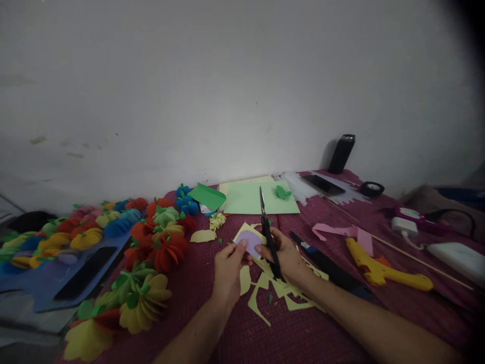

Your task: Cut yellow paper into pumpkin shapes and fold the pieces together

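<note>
My left hand (228,268) pinches a purple paper piece (250,240) laid against pale yellow paper (247,227). In my right hand (291,257) are black-handled scissors (268,237), their blades pointing away from me and looking closed. The right thumb also touches the edge of the purple piece. Pale yellow paper offcuts (280,289) lie on the cloth beneath both hands. Just beyond the left hand are a cut yellow piece (203,236) and a small heap of yellow bits (217,221).
Colourful folded-paper pumpkins (166,247) crowd the left side. Pale green sheets (250,197) lie near the wall. On the right are a yellow glue gun (382,268), a utility knife (329,268), pink paper (341,230), a phone (324,184), tape (372,189) and a black bottle (341,154).
</note>
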A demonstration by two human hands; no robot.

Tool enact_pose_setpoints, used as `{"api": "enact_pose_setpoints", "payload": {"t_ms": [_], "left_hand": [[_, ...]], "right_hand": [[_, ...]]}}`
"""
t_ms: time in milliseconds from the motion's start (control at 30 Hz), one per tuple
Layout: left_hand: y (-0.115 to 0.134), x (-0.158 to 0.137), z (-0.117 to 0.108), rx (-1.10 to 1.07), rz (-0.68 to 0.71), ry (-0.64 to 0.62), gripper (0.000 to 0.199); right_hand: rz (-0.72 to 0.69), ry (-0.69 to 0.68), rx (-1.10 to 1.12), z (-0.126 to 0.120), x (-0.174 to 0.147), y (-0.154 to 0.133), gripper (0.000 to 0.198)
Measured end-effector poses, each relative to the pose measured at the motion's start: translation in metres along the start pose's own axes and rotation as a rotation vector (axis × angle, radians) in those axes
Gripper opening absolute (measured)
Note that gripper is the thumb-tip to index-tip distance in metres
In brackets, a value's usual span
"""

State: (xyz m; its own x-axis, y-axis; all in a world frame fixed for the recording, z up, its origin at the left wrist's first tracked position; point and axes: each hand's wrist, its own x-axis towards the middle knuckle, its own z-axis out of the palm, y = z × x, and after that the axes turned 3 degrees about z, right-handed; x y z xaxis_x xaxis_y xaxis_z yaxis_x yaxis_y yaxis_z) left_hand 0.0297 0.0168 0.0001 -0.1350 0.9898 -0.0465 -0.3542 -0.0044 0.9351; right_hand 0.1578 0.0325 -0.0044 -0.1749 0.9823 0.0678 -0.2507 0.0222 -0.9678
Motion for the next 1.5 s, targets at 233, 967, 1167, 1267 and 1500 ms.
{"api": "enact_pose_setpoints", "payload": {"t_ms": [233,967,1167,1267,1500], "left_hand": [[0.008,-0.001,-0.001,0.016,-0.050,-0.035,0.031],[0.018,0.011,-0.017,-0.028,-0.036,0.012,0.035],[0.016,0.007,-0.012,-0.048,-0.050,0.025,0.033],[0.016,0.006,-0.011,-0.051,-0.059,0.011,0.031],[0.013,0.004,-0.010,-0.018,-0.029,-0.030,0.032]], "right_hand": [[-0.015,0.003,-0.049,-0.005,0.001,-0.001,0.045],[0.023,0.025,-0.072,-0.004,-0.003,-0.014,0.049],[0.035,0.094,-0.073,-0.003,-0.002,-0.010,0.051],[0.030,0.072,-0.057,-0.005,-0.001,-0.010,0.051],[0.046,0.024,-0.047,-0.003,-0.002,-0.010,0.048]]}}
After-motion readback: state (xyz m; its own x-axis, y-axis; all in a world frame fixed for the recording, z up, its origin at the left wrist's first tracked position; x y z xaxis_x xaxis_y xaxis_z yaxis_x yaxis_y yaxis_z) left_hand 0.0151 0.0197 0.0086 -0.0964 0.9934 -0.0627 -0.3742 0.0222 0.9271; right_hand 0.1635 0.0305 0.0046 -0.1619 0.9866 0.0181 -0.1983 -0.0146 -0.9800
